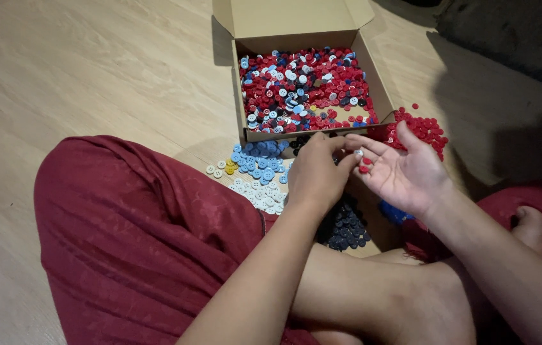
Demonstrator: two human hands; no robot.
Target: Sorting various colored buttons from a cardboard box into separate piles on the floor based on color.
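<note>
My right hand lies palm up in front of the cardboard box, with a few small buttons, red and white, resting on its fingers. My left hand is curled over them, its fingertips pinching at a button on the right palm. The box is open and full of mixed red, blue, white and dark buttons. I sit cross-legged on the floor in dark red trousers.
Sorted piles lie on the wooden floor by the box: red buttons at the right, light blue ones, white ones, a few yellow ones, dark ones and bright blue ones. A dark mat lies at the far right.
</note>
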